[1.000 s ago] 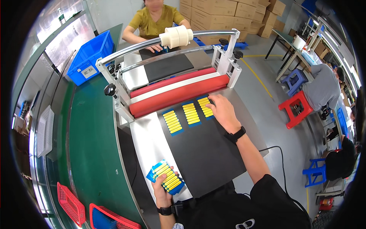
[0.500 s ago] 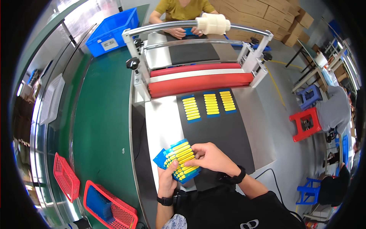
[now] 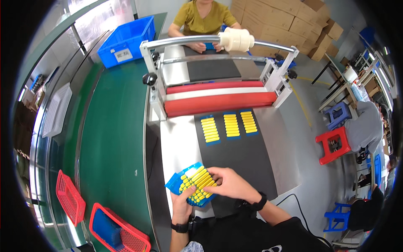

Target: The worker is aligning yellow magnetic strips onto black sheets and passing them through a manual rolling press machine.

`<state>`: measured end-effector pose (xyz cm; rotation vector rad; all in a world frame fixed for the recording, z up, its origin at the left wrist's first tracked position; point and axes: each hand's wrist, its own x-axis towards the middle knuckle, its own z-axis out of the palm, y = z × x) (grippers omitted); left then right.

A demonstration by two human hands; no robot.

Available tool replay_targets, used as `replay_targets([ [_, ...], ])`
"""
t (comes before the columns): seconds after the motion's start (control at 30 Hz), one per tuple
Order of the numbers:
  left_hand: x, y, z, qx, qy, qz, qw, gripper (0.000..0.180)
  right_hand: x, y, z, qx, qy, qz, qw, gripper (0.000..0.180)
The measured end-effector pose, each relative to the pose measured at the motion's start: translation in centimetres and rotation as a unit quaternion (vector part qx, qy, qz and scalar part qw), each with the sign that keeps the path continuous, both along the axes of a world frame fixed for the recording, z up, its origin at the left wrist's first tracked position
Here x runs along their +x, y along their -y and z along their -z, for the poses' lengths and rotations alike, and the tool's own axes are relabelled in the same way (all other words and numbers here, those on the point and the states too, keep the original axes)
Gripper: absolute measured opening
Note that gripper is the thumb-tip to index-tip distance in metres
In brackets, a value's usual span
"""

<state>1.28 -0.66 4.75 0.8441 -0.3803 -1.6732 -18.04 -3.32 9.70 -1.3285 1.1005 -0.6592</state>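
Observation:
My left hand (image 3: 181, 206) is closed around a fanned stack of blue sheets carrying rows of yellow strips (image 3: 203, 177), its thumb lying across the front. From the right, my right hand (image 3: 231, 182) pinches the edge of the same stack with thumb and fingers. How many sheets are in the stack cannot be made out. Beyond my hands, three similar sheets lie side by side on a black mat (image 3: 247, 164): a left one (image 3: 210, 131), a middle one (image 3: 231, 126) and a right one (image 3: 248, 122). They lie just before the red roller (image 3: 222, 102).
A metal roller frame (image 3: 156, 94) spans the table ahead. Beyond it, a person in a mustard top holds something blue (image 3: 209, 46). Left, a green bench (image 3: 111, 138) bears a blue crate (image 3: 126, 42) and a red basket (image 3: 140, 240) with blue sheets. A red stool (image 3: 333, 146) stands right.
The whole view has shifted slightly. The stack in my hands has tilted a little, with both hands still on it. The three sheets on the mat keep their places.

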Motion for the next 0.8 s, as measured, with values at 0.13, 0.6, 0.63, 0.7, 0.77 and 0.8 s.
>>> replay_targets([
  [0.13,0.2,0.0,0.1,-0.001,0.015,0.009,1.0,0.047,0.8,-0.4,-0.9,-0.055,-0.04,0.03,0.997,0.045],
  [0.6,0.2,0.3,-0.6,0.007,0.016,0.014,1.0,0.048,0.6,1.0,0.8,0.008,-0.009,0.051,0.999,0.032],
  [0.63,0.3,0.3,-0.5,0.016,0.024,0.018,0.999,0.049,0.6,1.0,1.1,0.019,0.017,0.049,0.998,0.032],
  [0.7,0.4,0.3,-0.5,0.016,0.029,0.019,0.999,0.049,0.6,0.9,1.5,0.014,0.021,0.044,0.999,0.031],
  [0.77,0.5,0.4,-0.5,0.015,0.034,0.019,0.999,0.049,0.6,1.0,1.8,0.01,0.025,0.039,0.999,0.03],
  [0.8,0.5,0.5,-0.6,0.017,0.036,0.023,0.999,0.05,0.6,1.1,2.0,0.015,0.037,0.043,0.998,0.029],
])
